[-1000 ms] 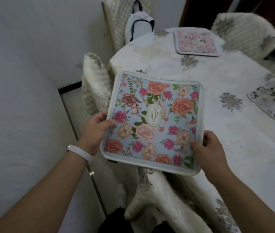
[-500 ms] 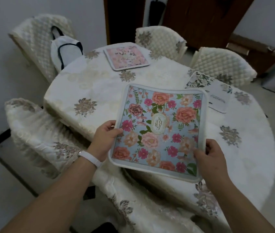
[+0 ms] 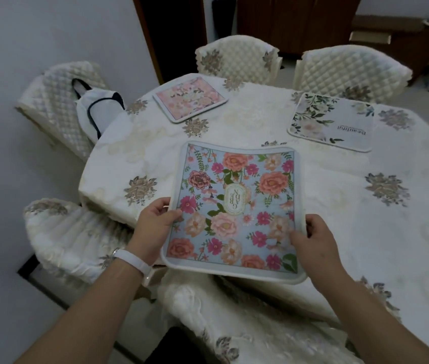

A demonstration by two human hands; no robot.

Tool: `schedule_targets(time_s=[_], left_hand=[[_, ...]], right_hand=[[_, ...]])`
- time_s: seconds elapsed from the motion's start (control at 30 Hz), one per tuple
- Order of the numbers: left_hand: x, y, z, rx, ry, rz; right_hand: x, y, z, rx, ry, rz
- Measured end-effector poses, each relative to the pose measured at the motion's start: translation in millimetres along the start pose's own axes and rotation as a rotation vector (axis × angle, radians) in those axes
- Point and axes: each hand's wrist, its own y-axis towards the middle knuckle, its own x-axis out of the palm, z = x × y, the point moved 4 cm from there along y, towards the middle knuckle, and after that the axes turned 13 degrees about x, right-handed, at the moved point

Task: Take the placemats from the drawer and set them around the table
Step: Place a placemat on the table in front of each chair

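grip is two-handed: the left hand (image 3: pixel 155 227) and the right hand (image 3: pixel 315 240) each pinch a side edge of the blue floral placemat (image 3: pixel 234 206), thumbs on top, fingers curled round the edge. the mat reaches straight away from both hands over the near part of the round table (image 3: pixel 365 219), its close edge past the rim above a covered chair (image 3: pixel 234 324). setting it down likely needs a small push forward. a pink placemat (image 3: pixel 191 99) and a white leafy placemat (image 3: pixel 331 122) lie opposite.

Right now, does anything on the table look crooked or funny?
Nothing spilled or torn. The pink floral rectangular placemat lies turned askew, not squared to the cream quilted chair behind it. The blue floral placemat is gripped by the left hand and right hand, not laid yet.
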Motion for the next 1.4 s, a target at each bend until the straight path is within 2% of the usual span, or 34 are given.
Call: schedule_targets(time_s=[0.13, 0.37, 0.57, 0.97, 1.13, 1.4], left_hand=[[-38.3, 45.8, -3.2, 0.048, 0.039, -0.034], [-158.7, 164.0, -8.5, 0.092, 0.118, -0.077], [-205.8, 255.1, -37.9, 0.047, 0.172, -0.198], [-203.5, 345.9, -90.9, -0.114, 0.184, -0.343], [-213.0, 358.7, -110.6, -0.229, 0.141, -0.277], [-222.1, 359.7, -122.7, -0.151, 0.194, -0.237]], right_hand=[[57.1, 22.1, -11.1, 0.026, -0.03, 0.006], [222.1, 49.9, -30.2, 0.115, -0.115, -0.047], [306.4, 71.6, -35.4, 0.219, -0.125, 0.034], [354.5, 116.9, -50.2, 0.294, -0.386, 0.201], [358.5, 126.2, -42.6, 0.32, -0.474, 0.199], [359.8, 124.3, -42.5, 0.354, -0.441, 0.205]])
